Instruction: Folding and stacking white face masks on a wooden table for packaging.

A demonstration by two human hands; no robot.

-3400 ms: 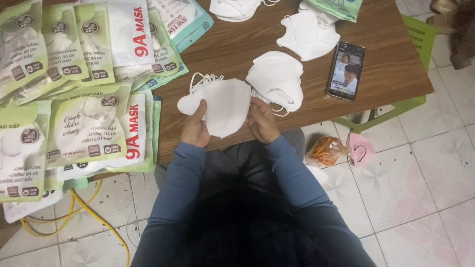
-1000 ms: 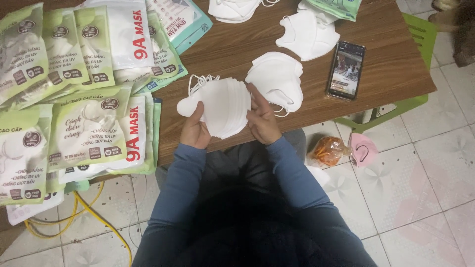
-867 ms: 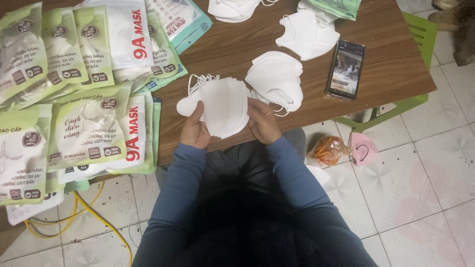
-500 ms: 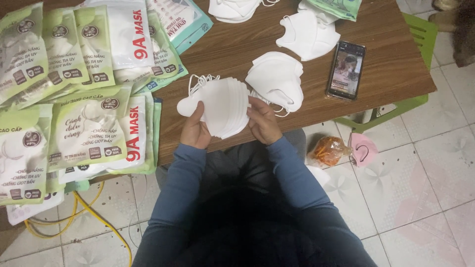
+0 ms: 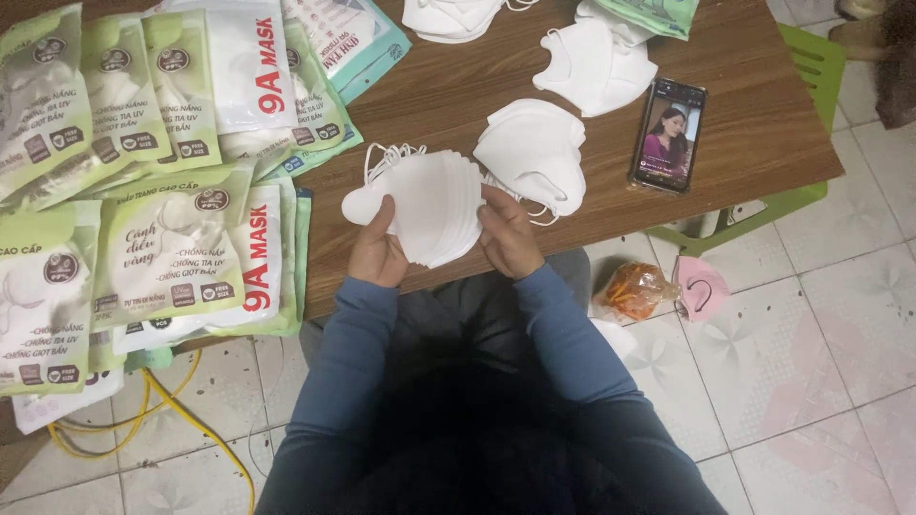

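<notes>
- The left hand point(image 5: 377, 253) and right hand point(image 5: 509, 234) pinch a fanned stack of white masks point(image 5: 429, 202) between them, thumbs on top, fingers hidden underneath.
- The stack sits at the near edge of the wooden table point(image 5: 754, 114); its layers overlap too tightly to count.
- Just beyond the right hand lies a second pile of white masks point(image 5: 534, 153), touching the held stack; two more white piles lie farther off, one cut by the frame's top.
- One phone point(image 5: 669, 135) lies well right of the grip, its screen lit.
- Left of the grip, green-and-white mask packets point(image 5: 172, 248) overlap; their number is unclear, several being cropped.
- On the floor right of the grip: one orange bag point(image 5: 634, 289), one pink mask point(image 5: 700, 288).
</notes>
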